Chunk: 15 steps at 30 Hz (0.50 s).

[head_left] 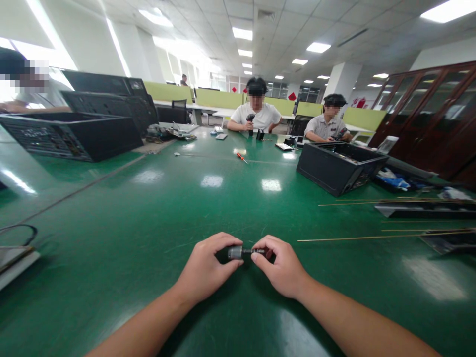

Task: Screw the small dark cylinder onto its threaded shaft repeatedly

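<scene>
Between the thumb and fingers of my left hand (208,265) is a short grey metal cylinder (235,253), lying on its side. A thin shaft (247,251) runs from its right end toward my right hand (284,267). That hand's fingers are closed around a small shafted part with a dark red end (267,253). Both pieces line up end to end; whether they are joined I cannot tell. The two hands are close together, low over the green tabletop (178,213). My fingers partly hide both pieces.
Long thin brass-coloured rods (334,240) lie to the right, near dark metal channels (427,210). Black computer cases (327,168) stand right and far left. An orange screwdriver (241,156) lies ahead. Across the table sit two people, one holding a dark tool (250,121); another person is at left.
</scene>
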Available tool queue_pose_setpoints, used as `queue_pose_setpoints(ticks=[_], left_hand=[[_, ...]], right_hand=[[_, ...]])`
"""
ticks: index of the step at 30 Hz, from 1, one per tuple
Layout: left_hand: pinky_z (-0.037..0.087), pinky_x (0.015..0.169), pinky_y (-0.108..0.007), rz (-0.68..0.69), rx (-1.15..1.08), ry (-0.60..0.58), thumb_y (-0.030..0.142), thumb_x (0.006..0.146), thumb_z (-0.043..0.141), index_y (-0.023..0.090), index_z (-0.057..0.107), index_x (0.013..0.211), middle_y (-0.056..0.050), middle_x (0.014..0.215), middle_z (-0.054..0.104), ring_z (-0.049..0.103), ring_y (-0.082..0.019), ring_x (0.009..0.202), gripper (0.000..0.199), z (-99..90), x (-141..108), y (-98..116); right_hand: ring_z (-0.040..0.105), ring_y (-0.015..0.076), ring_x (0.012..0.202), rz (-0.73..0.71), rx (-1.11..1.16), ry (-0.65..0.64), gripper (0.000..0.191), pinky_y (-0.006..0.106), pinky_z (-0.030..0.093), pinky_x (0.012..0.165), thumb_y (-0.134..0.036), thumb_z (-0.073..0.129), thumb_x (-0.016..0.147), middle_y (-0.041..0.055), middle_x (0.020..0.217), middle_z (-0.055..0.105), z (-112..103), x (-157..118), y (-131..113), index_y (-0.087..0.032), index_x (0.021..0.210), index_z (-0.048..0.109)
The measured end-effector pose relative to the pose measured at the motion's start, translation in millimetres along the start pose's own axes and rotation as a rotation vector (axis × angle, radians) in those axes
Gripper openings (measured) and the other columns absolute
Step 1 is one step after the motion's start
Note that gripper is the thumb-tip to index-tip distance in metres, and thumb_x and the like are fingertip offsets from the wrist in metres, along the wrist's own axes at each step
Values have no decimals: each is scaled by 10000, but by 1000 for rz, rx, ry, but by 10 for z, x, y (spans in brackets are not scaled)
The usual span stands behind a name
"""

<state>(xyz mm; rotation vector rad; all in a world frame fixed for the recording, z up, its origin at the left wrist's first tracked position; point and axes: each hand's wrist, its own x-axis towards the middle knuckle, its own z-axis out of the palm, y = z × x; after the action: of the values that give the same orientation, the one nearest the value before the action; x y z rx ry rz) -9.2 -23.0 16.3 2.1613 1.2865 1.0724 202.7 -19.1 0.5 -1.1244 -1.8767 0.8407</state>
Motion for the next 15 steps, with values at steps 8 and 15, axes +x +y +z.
queue_pose_setpoints(ticks=[8,15], left_hand=[[525,811,-291,6,17,8,182,750,727,241,722,962,-15,944,724,673,-185,874,220,-7,2,12],[517,816,-281,9,26,21,164,744,738,246,718,966,-4,952,722,672,-178,882,237,-41,-7,19]], right_hand=[[568,143,717,15,12,-2,75,257,427,664,-207,641,855,1,789,630,-8,-2,-12,-196,880,711],[568,145,710,28,36,1,74,257,431,661,-218,639,856,5,785,627,-5,3,-1,-194,868,707]])
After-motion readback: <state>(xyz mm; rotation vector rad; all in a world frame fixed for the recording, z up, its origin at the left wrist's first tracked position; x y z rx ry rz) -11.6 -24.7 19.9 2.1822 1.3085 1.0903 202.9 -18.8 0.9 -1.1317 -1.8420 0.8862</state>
